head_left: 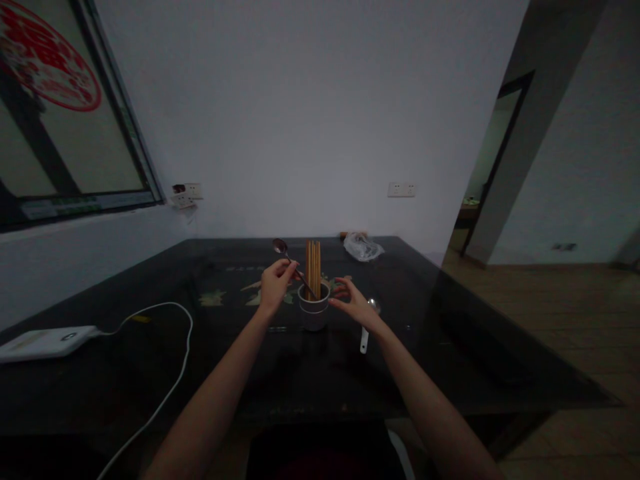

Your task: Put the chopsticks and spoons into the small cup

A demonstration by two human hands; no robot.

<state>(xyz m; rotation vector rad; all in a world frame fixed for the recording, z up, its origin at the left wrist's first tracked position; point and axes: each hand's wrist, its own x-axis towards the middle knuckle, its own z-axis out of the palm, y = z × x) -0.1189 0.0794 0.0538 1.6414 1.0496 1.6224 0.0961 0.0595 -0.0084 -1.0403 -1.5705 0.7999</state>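
Observation:
A grey cup (314, 315) stands upright on the dark table, with several wooden chopsticks (313, 267) standing in it. My left hand (275, 285) pinches the handle of a dark metal spoon (281, 246) left of the cup. The spoon slants, its bowl up to the left and its handle end reaching into the cup's mouth. My right hand (351, 301) is at the cup's right side with fingers apart; whether its fingertips touch the rim I cannot tell. Partly behind my right wrist lies a spoon with a white handle (364, 340) and a shiny metal bowl.
A crumpled clear plastic bag (362, 247) lies at the table's far edge near the wall. On the left, a white power bank-like device (47, 343) trails a white cable (189, 340) over the front edge. Wall sockets (401, 190) sit above the table (430, 347).

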